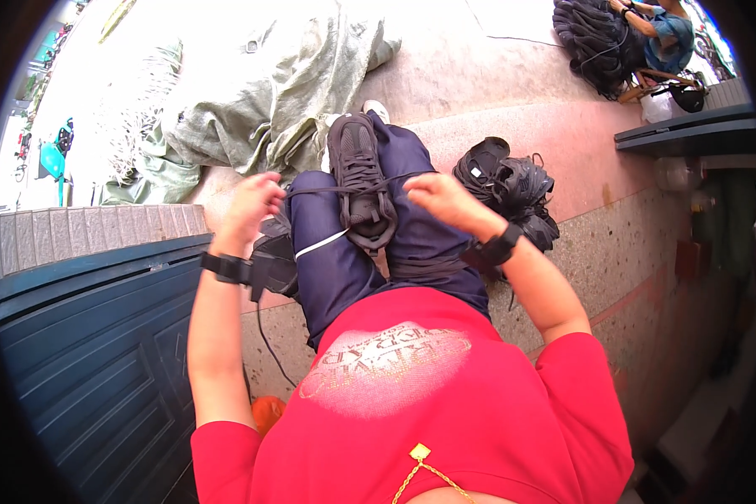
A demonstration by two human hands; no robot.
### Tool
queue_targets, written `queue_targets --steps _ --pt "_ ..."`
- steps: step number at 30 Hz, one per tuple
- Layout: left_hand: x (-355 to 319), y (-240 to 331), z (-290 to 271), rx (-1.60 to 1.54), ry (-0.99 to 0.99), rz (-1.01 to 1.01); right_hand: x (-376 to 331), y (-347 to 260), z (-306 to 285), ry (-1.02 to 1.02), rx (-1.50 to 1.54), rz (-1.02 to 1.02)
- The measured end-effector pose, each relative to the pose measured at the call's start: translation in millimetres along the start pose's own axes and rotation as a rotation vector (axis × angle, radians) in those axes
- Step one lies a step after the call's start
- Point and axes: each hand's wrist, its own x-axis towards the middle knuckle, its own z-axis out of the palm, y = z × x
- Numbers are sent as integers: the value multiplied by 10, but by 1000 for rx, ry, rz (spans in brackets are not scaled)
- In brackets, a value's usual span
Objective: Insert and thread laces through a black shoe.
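A black lace-up sneaker (pixel 355 143) rests across my thighs, its toe pointing away from me. Its dark shoelace (pixel 317 191) stretches out to both sides. On the left, my left hand (pixel 256 206) pinches one lace end, with the fingers closed. My right hand (pixel 447 200) grips the other end beyond the shoe's right side, its fingers curled. A bundle of dark laces (pixel 428 265) lies over my lap, near my right wrist. Along my left thigh runs a thin white strip (pixel 321 243).
Several black shoes (pixel 508 185) are heaped on the floor to my right. Greenish woven sacking (pixel 260 109) spreads out ahead. Blue panelled doors (pixel 92 336) stand close on my left. At the far right, another person (pixel 668 38) sits beside a black pile (pixel 592 42).
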Motion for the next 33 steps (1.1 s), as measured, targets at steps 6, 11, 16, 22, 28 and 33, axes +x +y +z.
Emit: queue_targets --steps 6,11,16,22,28,33 --pt "-149 -255 706 303 -82 -5 30 24 378 107 -375 135" --pt "-126 -442 722 551 -17 222 84 -55 474 143 -405 146" --pt "-120 -552 743 748 72 426 91 -28 597 110 -775 -168" --pt "-149 -465 884 987 163 487 104 -14 598 154 -938 -291" --pt "-137 -362 939 1274 225 674 120 -52 606 271 -872 -161" --pt "-163 -283 1034 1460 260 766 74 -103 604 257 -922 -162"
